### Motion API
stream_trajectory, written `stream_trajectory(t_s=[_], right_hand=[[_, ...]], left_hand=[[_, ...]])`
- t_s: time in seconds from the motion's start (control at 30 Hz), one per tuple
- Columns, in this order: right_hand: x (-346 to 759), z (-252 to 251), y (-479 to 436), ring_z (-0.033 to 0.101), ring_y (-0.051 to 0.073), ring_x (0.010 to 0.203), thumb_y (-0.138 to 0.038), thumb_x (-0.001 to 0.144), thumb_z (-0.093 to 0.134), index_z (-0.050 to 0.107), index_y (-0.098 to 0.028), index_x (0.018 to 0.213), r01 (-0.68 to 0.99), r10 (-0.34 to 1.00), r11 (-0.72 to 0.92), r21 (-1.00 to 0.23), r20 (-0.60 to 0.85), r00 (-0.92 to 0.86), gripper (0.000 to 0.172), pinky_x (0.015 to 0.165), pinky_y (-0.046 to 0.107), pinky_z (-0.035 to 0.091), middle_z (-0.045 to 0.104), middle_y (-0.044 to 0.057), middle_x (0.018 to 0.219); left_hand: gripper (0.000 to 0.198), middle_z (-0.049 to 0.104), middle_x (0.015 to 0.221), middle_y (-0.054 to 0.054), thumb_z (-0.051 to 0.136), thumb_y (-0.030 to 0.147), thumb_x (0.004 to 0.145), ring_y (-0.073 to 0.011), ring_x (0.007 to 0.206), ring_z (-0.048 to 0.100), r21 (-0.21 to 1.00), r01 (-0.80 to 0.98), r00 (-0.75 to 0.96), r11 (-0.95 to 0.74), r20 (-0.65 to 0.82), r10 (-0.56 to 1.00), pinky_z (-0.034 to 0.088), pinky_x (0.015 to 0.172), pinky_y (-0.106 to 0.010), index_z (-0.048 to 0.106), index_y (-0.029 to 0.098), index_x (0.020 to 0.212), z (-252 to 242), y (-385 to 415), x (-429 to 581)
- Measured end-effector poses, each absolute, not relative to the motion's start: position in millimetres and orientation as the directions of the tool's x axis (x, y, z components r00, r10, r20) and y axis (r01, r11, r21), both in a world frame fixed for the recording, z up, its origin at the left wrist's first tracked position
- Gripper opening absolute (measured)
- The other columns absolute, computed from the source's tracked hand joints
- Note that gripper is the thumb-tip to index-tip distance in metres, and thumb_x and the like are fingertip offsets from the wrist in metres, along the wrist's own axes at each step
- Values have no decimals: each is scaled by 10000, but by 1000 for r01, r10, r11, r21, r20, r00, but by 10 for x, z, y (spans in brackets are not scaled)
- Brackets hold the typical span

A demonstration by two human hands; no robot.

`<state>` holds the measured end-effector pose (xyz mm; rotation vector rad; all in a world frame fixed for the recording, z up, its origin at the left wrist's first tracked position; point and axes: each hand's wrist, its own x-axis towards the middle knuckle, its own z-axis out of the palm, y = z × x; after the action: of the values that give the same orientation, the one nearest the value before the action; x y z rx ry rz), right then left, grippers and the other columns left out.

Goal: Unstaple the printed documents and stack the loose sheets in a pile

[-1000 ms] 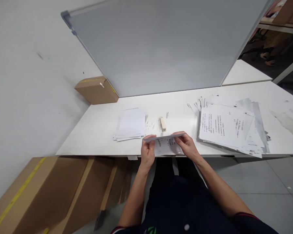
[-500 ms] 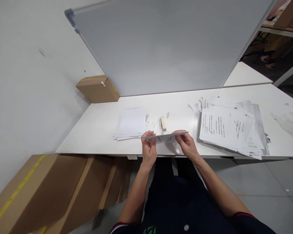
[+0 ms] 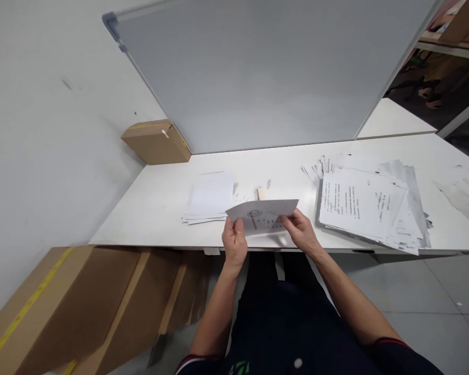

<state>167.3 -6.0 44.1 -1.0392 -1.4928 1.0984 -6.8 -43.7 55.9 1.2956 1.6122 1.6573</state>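
Observation:
A printed sheet of paper (image 3: 262, 216) is held between my two hands above the table's front edge, its printed side tilted toward me. My left hand (image 3: 235, 240) pinches its left end, thumb in front and fingers behind. At the right end, my right hand (image 3: 300, 232) grips the sheet the same way. Just behind the sheet lies a small cream-coloured stapler-like block (image 3: 260, 193), partly covered by the paper. To the left sits a pile of blank-looking sheets (image 3: 211, 194). A larger untidy stack of printed sheets (image 3: 361, 205) lies to the right.
The white table (image 3: 140, 213) runs across the view, with a whiteboard (image 3: 273, 78) standing along its back. A cardboard box (image 3: 156, 146) rests at the back left corner. Large cardboard boxes (image 3: 74, 302) stand on the floor at left. Shelving (image 3: 449, 52) is at the far right.
The sheet has tipped from nearly edge-on so that its printed face shows more. It now covers part of the cream block. My left hand has turned and shifted slightly left.

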Motion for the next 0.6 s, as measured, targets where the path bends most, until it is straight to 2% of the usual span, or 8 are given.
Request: stream_trajectory(t_s=[0.13, 0.23, 0.3, 0.4, 0.5, 0.6], right_hand=[[1739, 544, -106, 550, 170, 782, -396, 791, 488, 547, -199, 958, 169, 965, 103, -980, 57, -256, 265, 654, 257, 433, 604, 22, 870], [1804, 454, -157, 553, 172, 753, -416, 784, 468, 555, -193, 897, 272, 964, 10, -962, -63, -258, 264, 635, 258, 423, 611, 14, 828], [1871, 337, -209, 547, 172, 711, -427, 777, 459, 547, -186, 827, 366, 969, -48, -930, -132, -210, 261, 604, 257, 409, 603, 12, 768], [2015, 187, -314, 535, 174, 670, -436, 758, 460, 523, -183, 743, 474, 954, -134, -870, -242, -174, 262, 562, 253, 385, 587, 13, 706], [2174, 144, -415, 510, 160, 613, -448, 750, 453, 495, -186, 677, 510, 940, -206, -835, -313, -134, 276, 522, 246, 355, 568, 8, 658], [2287, 174, -464, 484, 142, 575, -456, 750, 453, 493, -182, 681, 465, 930, -265, -845, -351, -107, 285, 499, 240, 337, 559, 0, 646]], left_hand=[[305, 615, 983, -52, 454, 415, 817, -148, 880, 572, 993, -34, -385, -117, 95, 918, 456, 749, -255, 531, 186, 1003, 594, -430, -45], [351, 633, 933, -66, 467, 447, 794, -150, 787, 595, 993, -116, -281, 27, -59, 958, 467, 663, -253, 524, 166, 997, 462, -433, -77], [364, 643, 784, -51, 475, 472, 773, -142, 641, 590, 981, -4, -174, 194, -192, 966, 450, 568, -245, 543, 152, 932, 339, -455, -117], [350, 600, 597, -6, 460, 497, 760, -120, 466, 536, 878, 339, -92, 338, -327, 941, 404, 500, -240, 557, 161, 744, 213, -508, -171], [380, 589, 575, 4, 398, 500, 789, -118, 462, 527, 739, 611, -111, 285, -277, 955, 385, 527, -244, 529, 180, 631, 206, -523, -179], [355, 580, 588, -5, 373, 473, 810, -149, 570, 545, 614, 762, -143, 207, -153, 978, 369, 558, -253, 546, 197, 669, 235, -453, -137]])
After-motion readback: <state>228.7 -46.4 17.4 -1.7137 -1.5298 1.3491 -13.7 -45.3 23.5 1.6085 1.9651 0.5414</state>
